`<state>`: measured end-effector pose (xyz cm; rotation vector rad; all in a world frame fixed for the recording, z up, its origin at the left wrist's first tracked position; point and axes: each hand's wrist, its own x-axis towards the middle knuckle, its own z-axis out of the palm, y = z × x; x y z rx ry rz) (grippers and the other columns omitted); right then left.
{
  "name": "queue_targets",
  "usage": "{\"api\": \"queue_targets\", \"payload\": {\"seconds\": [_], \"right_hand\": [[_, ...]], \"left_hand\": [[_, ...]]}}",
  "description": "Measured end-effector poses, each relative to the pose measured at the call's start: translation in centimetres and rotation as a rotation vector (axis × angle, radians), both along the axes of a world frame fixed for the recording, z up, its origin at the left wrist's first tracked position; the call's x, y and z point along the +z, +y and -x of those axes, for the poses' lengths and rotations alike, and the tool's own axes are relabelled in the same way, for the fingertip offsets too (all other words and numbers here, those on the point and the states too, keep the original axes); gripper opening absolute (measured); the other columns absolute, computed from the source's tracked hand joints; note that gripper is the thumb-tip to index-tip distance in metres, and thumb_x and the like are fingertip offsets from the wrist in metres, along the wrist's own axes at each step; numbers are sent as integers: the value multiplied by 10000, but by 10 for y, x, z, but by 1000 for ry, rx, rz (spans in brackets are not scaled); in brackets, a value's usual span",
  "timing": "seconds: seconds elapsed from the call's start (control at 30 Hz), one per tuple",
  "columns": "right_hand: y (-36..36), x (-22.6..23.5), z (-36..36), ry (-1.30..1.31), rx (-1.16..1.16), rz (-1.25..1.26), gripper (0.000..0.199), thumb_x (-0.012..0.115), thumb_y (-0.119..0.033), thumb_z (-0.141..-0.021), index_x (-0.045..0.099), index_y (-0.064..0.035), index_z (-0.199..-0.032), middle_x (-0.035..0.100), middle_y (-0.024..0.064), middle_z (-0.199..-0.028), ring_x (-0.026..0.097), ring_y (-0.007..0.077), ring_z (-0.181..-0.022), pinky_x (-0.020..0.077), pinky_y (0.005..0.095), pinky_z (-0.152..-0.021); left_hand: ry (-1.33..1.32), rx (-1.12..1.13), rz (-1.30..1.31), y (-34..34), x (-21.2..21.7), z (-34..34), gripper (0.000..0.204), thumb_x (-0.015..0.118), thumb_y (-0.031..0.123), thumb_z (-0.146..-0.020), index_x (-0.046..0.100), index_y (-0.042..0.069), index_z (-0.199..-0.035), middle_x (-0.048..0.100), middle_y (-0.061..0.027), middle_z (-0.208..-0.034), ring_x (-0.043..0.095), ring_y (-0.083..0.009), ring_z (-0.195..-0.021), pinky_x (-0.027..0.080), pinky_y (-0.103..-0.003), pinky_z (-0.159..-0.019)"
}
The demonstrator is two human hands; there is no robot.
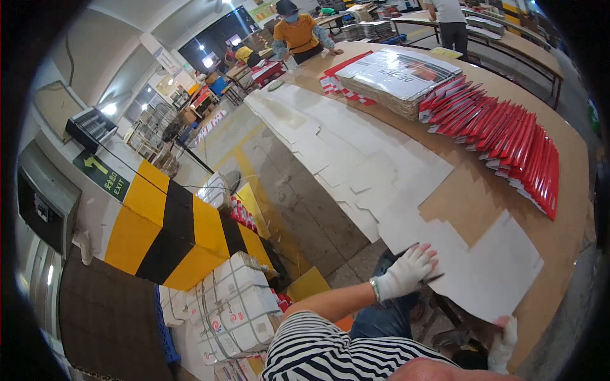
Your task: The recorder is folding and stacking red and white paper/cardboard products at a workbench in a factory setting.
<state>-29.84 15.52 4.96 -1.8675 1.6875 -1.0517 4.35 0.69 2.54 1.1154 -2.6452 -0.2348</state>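
Gloved hands, left [406, 272] flat on, right [505, 343] gripping white die-cut cardboard sheet [489, 267]

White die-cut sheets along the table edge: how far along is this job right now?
Done, it seems: a long overlapping row of white sheets lies along the table, beside fanned red pieces. In hand: the left hand presses flat on the nearest white sheet, and the right hand is at its near edge. Left: I cannot tell how many sheets remain; a wrapped stack sits farther along.
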Motion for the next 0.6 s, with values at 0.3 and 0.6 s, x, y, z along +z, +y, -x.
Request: {"api": "queue_targets", "payload": {"seconds": [0.3,0.6], "right_hand": [[-12,137,-142,-133,-290,-236,333,463,37,-864,573,8,-1177,601,123,-1101,552,236,-1015,431,345,-902],[77,-32,29,90,-656,-231,332,541,-125,-897,567,-22,-1212,597,123,-1116,567,243,-1013,437,352,-869]], "left_hand": [[300,-358,-229,-24,-24,54,236,747,293,-736,667,89,-822,573,-52,-1132,501,-282,-1162,408,-417,-954],[294,-274,275,2,-55,108,253,729,214,-711,644,87,-913,581,-69,-1167,474,-316,-1200,421,-445,-950]]}}
